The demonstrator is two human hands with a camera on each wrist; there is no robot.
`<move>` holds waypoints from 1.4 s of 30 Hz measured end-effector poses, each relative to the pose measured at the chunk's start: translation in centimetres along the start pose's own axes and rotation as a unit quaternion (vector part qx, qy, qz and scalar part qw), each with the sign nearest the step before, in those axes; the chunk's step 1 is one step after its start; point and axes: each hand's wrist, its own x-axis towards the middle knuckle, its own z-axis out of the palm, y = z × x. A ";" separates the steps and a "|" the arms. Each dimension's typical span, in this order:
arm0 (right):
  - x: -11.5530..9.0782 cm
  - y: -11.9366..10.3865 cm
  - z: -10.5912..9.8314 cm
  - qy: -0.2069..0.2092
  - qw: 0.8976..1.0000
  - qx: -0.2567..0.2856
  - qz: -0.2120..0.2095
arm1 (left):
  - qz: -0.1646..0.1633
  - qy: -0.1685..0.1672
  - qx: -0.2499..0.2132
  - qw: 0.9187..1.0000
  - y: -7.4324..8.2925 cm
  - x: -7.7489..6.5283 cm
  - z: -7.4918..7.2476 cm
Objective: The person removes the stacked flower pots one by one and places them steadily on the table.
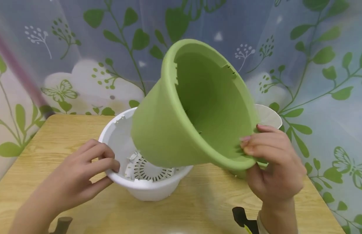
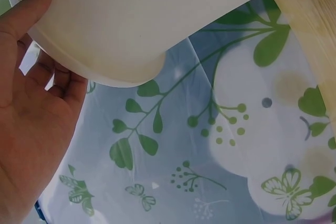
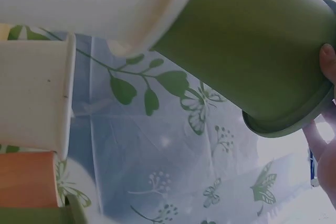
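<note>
A white flower pot (image 1: 157, 185) with a slotted disc (image 1: 151, 170) at its bottom stands on the table, mouth up. My left hand (image 1: 87, 169) grips its rim at the left, thumb outside and fingers over the edge. Tilted above this pot is a green flower pot (image 1: 175, 130), its mouth facing up and right. Its lower end hides part of the white pot's inside. My right hand (image 1: 274, 162) pinches the green rim at the lower right, fingers inside and thumb below. The right wrist view shows the green pot (image 3: 247, 35) beside the white pot's rim (image 3: 163, 19).
Behind the green pot, partly hidden, are another white pot (image 1: 268, 115) and a green one. From the right wrist, a pale pot (image 3: 31, 93) and an orange pot (image 3: 26, 179) appear. The wooden table (image 1: 66, 130) meets a leaf-patterned curtain (image 1: 81, 74) at the back.
</note>
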 end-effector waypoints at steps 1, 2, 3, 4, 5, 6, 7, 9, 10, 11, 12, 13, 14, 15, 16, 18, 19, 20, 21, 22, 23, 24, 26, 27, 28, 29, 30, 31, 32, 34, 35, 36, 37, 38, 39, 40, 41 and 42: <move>0.2 0.0 -0.1 0.012 1.000 0.002 0.000 | -0.001 0.001 -0.001 1.000 0.0 0.0 -0.1; 0.4 0.1 -0.1 0.024 1.000 0.003 -0.002 | -0.003 0.002 -0.001 1.000 0.1 0.1 -0.1; 0.6 0.1 -0.1 0.033 0.999 0.002 -0.002 | -0.005 0.003 -0.001 1.000 0.2 0.1 -0.2; 0.8 0.1 -0.2 0.041 0.999 -0.001 0.000 | -0.008 0.004 -0.002 1.000 0.2 0.2 -0.3; 0.9 0.1 -0.3 0.048 0.999 -0.005 0.000 | -0.009 0.005 -0.002 1.000 0.3 0.2 -0.3; 1.0 0.1 -0.4 0.052 0.999 -0.008 0.001 | -0.012 0.005 -0.002 1.000 0.3 0.2 -0.4; 1.1 0.0 -0.5 0.056 0.998 -0.013 0.002 | -0.016 0.004 -0.002 1.000 0.4 0.1 -0.4; 1.2 0.1 -0.7 0.058 0.998 -0.021 0.005 | -0.022 0.004 -0.001 1.000 0.4 0.0 -0.5; 1.2 0.1 -0.9 0.058 0.998 -0.025 0.006 | -0.024 0.005 -0.001 1.000 0.4 0.0 -0.6; 1.2 0.1 -1.0 0.056 0.998 -0.029 0.008 | -0.025 0.006 -0.001 1.000 0.4 -0.1 -0.6; 1.2 0.2 -1.2 0.054 0.998 -0.035 0.010 | -0.025 0.006 -0.001 1.000 0.4 -0.2 -0.7; 1.2 0.2 -1.3 0.052 0.998 -0.040 0.012 | -0.025 0.007 -0.002 1.000 0.3 -0.2 -0.7; 1.2 0.3 -1.5 0.049 0.998 -0.045 0.015 | -0.024 0.007 -0.001 1.000 0.3 -0.2 -0.8; 1.2 0.3 -1.7 0.047 0.998 -0.048 0.018 | -0.023 0.008 -0.002 1.000 0.2 -0.2 -0.8; 1.2 0.4 -1.9 0.044 0.997 -0.054 0.020 | -0.023 0.007 -0.002 1.000 0.2 -0.2 -0.9; 1.2 0.5 -2.4 0.038 0.997 -0.064 0.025 | -0.023 0.006 0.000 1.000 0.1 -0.2 -1.1; 1.3 0.5 -2.6 0.034 0.997 -0.071 0.027 | -0.024 0.006 0.001 1.000 0.0 -0.2 -1.2; 1.3 0.5 -2.8 0.029 0.996 -0.079 0.029 | -0.024 0.006 0.002 1.000 0.0 -0.1 -1.3; 1.3 0.5 -3.0 0.020 0.995 -0.087 0.032 | -0.025 0.006 0.004 1.000 0.0 -0.1 -1.4; 1.3 0.4 -3.3 0.010 0.995 -0.094 0.036 | -0.025 0.007 0.007 1.000 0.0 -0.1 -1.4; 1.3 0.4 -3.5 -0.003 0.994 -0.103 0.040 | -0.027 0.007 0.010 1.000 0.0 -0.1 -1.5; 1.3 0.3 -3.8 -0.017 0.993 -0.111 0.043 | -0.028 0.008 0.015 0.999 0.0 0.0 -1.6; 1.4 0.1 -4.2 -0.043 0.990 -0.123 0.050 | -0.031 0.010 0.020 0.999 0.0 0.0 -1.7; 1.4 0.0 -4.3 -0.057 0.989 -0.126 0.054 | -0.032 0.010 0.024 0.999 0.1 0.0 -1.7; 1.4 0.0 -4.5 -0.066 0.988 -0.127 0.057 | -0.032 0.011 0.026 0.999 0.1 0.0 -1.7; 1.4 0.0 -4.6 -0.073 0.987 -0.129 0.058 | -0.033 0.012 0.027 0.999 0.0 0.0 -1.7; 1.5 0.0 -4.7 -0.079 0.987 -0.129 0.060 | -0.033 0.012 0.027 0.999 0.0 0.0 -1.8; 1.5 0.0 -4.8 -0.083 0.986 -0.130 0.061 | -0.033 0.012 0.027 0.999 -0.1 0.0 -1.8; 1.5 0.0 -4.9 -0.086 0.986 -0.129 0.064 | -0.033 0.013 0.027 0.999 -0.2 0.0 -1.8; 1.5 -0.1 -5.1 -0.095 0.985 -0.128 0.068 | -0.033 0.011 0.026 0.999 -0.4 -0.2 -1.9; 1.6 -0.1 -5.2 -0.099 0.984 -0.129 0.069 | -0.033 0.009 0.025 0.999 -0.5 -0.3 -1.9; 1.7 -0.2 -5.3 -0.107 0.983 -0.131 0.070 | -0.033 0.008 0.024 0.999 -0.6 -0.4 -2.0; 1.7 -0.3 -5.3 -0.112 0.983 -0.131 0.070 | -0.032 0.008 0.021 0.999 -0.7 -0.5 -2.0; 1.8 -0.4 -5.3 -0.121 0.981 -0.132 0.071 | -0.031 0.007 0.019 0.999 -0.8 -0.6 -2.0; 2.0 -0.5 -5.3 -0.130 0.980 -0.133 0.072 | -0.031 0.007 0.016 0.999 -0.8 -0.7 -2.1; 2.1 -0.7 -5.2 -0.139 0.978 -0.134 0.072 | -0.032 0.005 0.016 0.999 -0.9 -0.8 -2.1; 2.3 -0.8 -5.2 -0.150 0.977 -0.134 0.073 | -0.032 0.005 0.015 0.999 -1.0 -0.8 -2.1; 2.4 -0.9 -5.1 -0.161 0.975 -0.134 0.074 | -0.031 0.005 0.013 0.999 -1.0 -0.9 -2.1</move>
